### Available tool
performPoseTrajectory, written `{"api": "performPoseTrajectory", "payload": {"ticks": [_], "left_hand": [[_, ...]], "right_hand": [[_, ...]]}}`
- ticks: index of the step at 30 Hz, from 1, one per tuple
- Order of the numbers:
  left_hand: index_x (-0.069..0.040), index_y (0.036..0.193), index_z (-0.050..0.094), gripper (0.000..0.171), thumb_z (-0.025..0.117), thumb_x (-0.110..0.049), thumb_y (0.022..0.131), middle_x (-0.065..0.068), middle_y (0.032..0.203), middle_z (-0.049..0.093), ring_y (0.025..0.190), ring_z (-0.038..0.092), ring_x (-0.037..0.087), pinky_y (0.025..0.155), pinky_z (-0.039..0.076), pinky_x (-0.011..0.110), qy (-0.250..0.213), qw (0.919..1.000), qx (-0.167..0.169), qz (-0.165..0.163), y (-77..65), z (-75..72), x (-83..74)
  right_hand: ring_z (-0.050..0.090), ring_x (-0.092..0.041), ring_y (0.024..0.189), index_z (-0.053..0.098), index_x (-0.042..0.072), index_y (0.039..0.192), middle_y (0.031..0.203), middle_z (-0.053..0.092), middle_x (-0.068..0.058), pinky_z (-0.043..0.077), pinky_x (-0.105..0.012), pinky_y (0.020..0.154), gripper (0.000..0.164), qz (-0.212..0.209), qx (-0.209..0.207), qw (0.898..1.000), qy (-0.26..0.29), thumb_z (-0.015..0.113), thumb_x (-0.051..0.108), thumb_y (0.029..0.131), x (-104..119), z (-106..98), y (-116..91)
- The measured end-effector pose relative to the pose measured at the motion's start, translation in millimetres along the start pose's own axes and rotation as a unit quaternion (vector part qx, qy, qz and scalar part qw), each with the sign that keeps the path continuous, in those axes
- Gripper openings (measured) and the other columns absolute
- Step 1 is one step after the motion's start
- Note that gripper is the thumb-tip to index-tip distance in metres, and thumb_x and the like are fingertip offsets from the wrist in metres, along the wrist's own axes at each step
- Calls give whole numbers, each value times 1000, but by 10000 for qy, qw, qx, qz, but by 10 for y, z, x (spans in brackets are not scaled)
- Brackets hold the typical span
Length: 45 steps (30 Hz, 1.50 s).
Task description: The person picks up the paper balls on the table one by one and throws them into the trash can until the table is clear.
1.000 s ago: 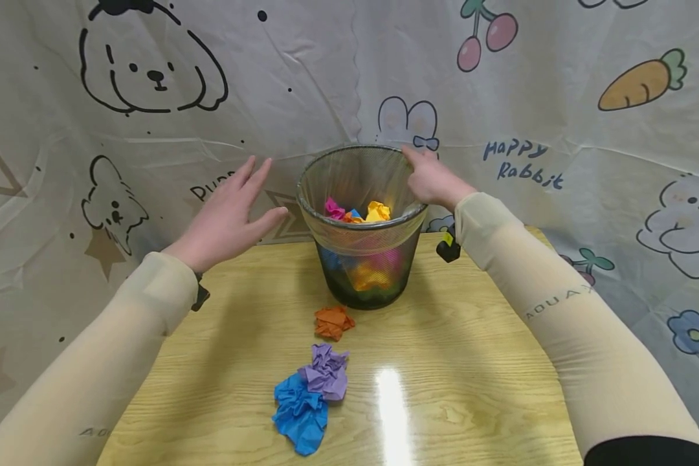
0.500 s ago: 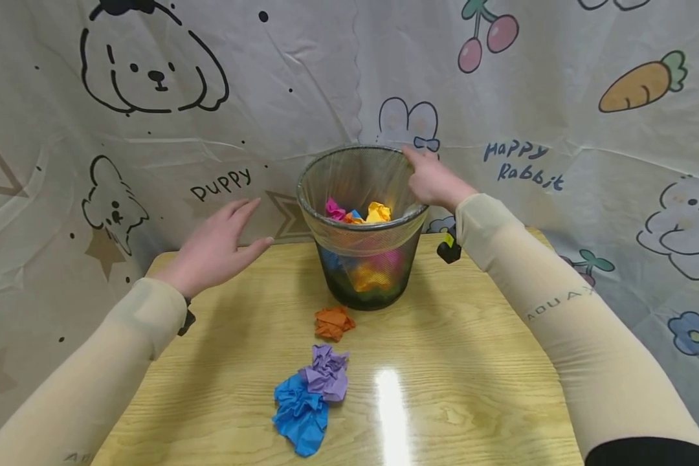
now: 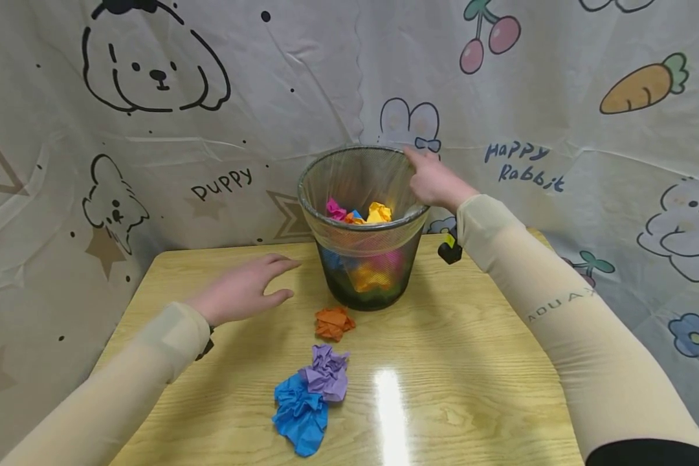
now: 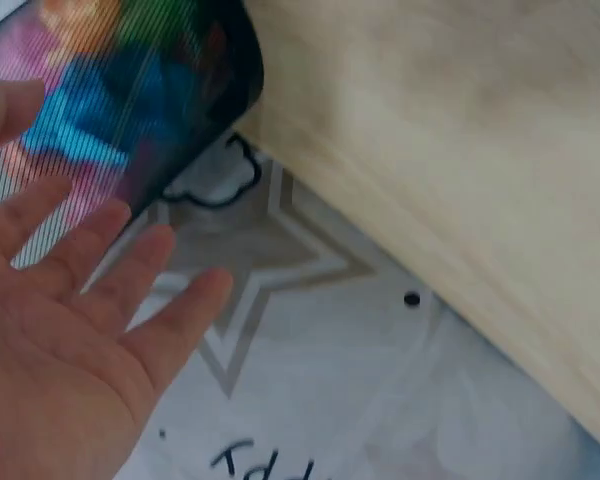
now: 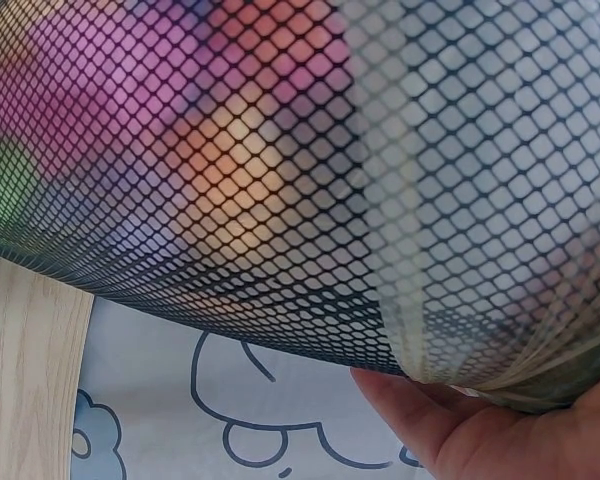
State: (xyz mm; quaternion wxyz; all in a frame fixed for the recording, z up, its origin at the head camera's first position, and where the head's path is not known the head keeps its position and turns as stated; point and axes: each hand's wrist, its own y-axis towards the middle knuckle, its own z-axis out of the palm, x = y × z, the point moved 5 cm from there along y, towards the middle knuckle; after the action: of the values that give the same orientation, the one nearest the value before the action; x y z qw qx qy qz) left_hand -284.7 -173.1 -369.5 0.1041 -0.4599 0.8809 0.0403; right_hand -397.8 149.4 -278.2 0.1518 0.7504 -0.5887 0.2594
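Observation:
A black mesh wastebasket (image 3: 366, 259) with a clear plastic liner stands at the back of the table, holding several crumpled paper balls, among them a yellow paper ball (image 3: 379, 212). My right hand (image 3: 437, 181) grips its right rim; in the right wrist view the thumb (image 5: 410, 410) lies against the outside of the basket. Palm empty and fingers extended, my left hand (image 3: 244, 291) hovers left of an orange paper ball (image 3: 334, 323) in front of the basket. Nearer me, a purple paper ball (image 3: 327, 373) touches a blue paper ball (image 3: 301, 415).
The wooden table (image 3: 454, 388) has its back edge close to a printed curtain (image 3: 326, 77). A bright light reflection crosses the tabletop right of the purple and blue balls.
My left hand has come down from beside the basket's rim toward the tabletop, lately swinging right toward the orange paper ball. The right hand and the basket have stayed put.

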Motion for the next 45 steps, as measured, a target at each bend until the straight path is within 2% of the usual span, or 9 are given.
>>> {"api": "performPoseTrajectory", "payload": {"ticks": [7,10,13,17,21,26,33,39,45], "left_hand": [[-12,151,52,55,65,-30,101,12,149,53,134,52,33,110,41,50,-116,9975,386,584,123,355,-253],[-17,152,52,55,66,-31,101,9,148,53,133,53,29,109,43,47,-209,9953,651,689,205,526,-330],[-19,152,52,55,67,-32,101,9,149,53,133,52,30,108,43,48,-293,9931,850,752,279,660,-394],[-17,151,54,56,70,-33,99,11,147,54,132,52,33,108,43,49,-287,9901,943,1001,374,780,-482],[-17,149,57,54,71,-30,98,12,144,56,129,54,33,107,43,49,-269,9875,1044,1146,436,855,-549],[-19,143,63,47,73,-27,97,11,141,58,126,55,30,106,45,47,-283,9865,1238,1039,466,922,-577],[-16,138,67,43,74,-20,95,13,135,60,117,59,29,100,49,46,-168,9862,1238,1089,479,973,-577],[-18,135,70,40,74,-18,95,12,135,60,120,58,29,103,47,45,-20,9857,1356,1003,450,1011,-559],[-14,129,73,35,75,-12,94,13,137,62,124,58,30,106,46,45,-128,9846,1418,1019,431,1008,-562]], "right_hand": [[-10,-33,154,1,17,166,170,-9,-17,-2,-48,121,75,36,21,10000,40,27,0,98,-21,-13,-6],[-11,-33,154,1,17,166,170,-9,-17,-3,-48,121,75,32,28,10000,34,28,-1,98,-25,-11,-1],[-11,-33,154,1,18,166,170,-9,-16,-3,-48,121,76,36,49,10000,31,28,-1,98,-29,-2,8],[-10,-33,154,1,17,166,170,-8,-17,-2,-48,121,75,29,37,10000,4,27,0,99,-25,6,14],[-9,-32,154,2,17,166,170,-6,-16,-1,-47,121,74,11,8,10000,-5,27,0,99,-19,9,20],[-10,-32,154,1,18,166,170,-7,-15,-2,-47,121,75,8,25,10000,45,28,-1,99,-18,8,14],[-12,-30,154,0,18,166,170,-7,-12,-3,-46,121,75,35,18,10000,60,27,-1,99,-18,-6,7],[-11,-31,154,1,17,166,170,-7,-15,-2,-47,121,74,20,9,10000,33,26,0,99,-26,-5,10],[-10,-32,154,1,17,166,170,-8,-17,0,-47,122,73,17,-17,10000,13,26,1,100,-30,-6,14]]}}
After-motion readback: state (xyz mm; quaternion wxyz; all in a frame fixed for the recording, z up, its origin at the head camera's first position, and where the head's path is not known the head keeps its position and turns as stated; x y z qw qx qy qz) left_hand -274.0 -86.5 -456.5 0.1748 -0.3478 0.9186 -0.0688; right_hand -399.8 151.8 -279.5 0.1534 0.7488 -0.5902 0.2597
